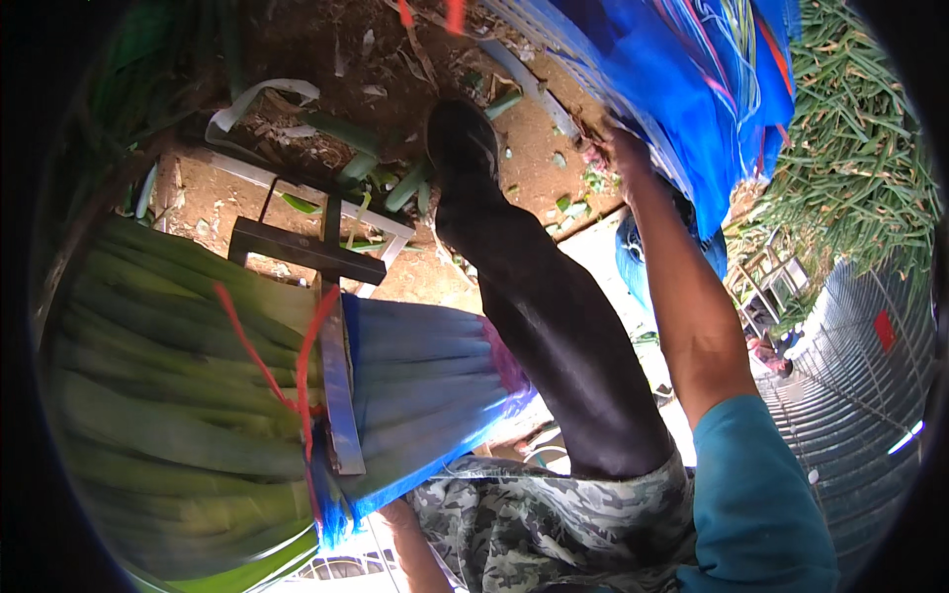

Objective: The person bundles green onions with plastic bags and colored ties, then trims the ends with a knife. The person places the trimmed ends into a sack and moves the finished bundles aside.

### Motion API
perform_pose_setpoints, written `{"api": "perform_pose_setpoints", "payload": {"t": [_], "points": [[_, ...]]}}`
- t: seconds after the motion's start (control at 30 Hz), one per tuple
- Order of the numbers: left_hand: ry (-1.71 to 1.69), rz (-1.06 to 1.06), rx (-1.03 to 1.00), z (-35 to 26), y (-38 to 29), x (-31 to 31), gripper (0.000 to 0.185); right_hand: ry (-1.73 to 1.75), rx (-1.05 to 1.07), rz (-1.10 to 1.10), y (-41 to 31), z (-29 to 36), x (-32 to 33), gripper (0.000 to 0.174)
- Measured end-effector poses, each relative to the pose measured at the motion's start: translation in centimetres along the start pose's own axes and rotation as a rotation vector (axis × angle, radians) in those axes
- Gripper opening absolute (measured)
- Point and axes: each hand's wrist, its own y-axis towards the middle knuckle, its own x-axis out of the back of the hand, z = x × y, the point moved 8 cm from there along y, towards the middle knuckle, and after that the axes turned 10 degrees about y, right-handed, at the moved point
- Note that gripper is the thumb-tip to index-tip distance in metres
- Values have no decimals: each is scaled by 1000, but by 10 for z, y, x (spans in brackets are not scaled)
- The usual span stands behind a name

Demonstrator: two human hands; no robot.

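Observation:
A bundle of long green stalks, perhaps leeks (pixel 170 385), lies at the left with a blue plastic wrap (pixel 422 378) around one end. Loose red string (pixel 302 363) hangs over it beside a metal bar (pixel 341 400). My left hand (pixel 400 519) is at the wrap's lower edge, its fingers mostly hidden. My right arm reaches up to a hanging blue sheet (pixel 667 89) with several coloured strings. At that sheet's edge is my right hand (pixel 629 152), dark and blurred; whether it grips the sheet cannot be told.
A metal frame (pixel 308 250) stands on the dirt floor (pixel 549 163), with leaf scraps and a white strip (pixel 259 96) around it. My black-clad leg (pixel 556 319) extends across the middle. A heap of green stalks (pixel 852 133) lies right, and a person (pixel 771 359) is far off.

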Motion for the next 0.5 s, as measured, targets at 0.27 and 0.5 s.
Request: {"api": "perform_pose_setpoints", "payload": {"t": [0.27,0.5], "points": [[-50,-40,85,29,-1,-4,43,-763,468,-283,3,-26,-15,59],[-171,-46,375,22,-33,-10,42,-1113,388,25,-83,-44,50,51]]}}
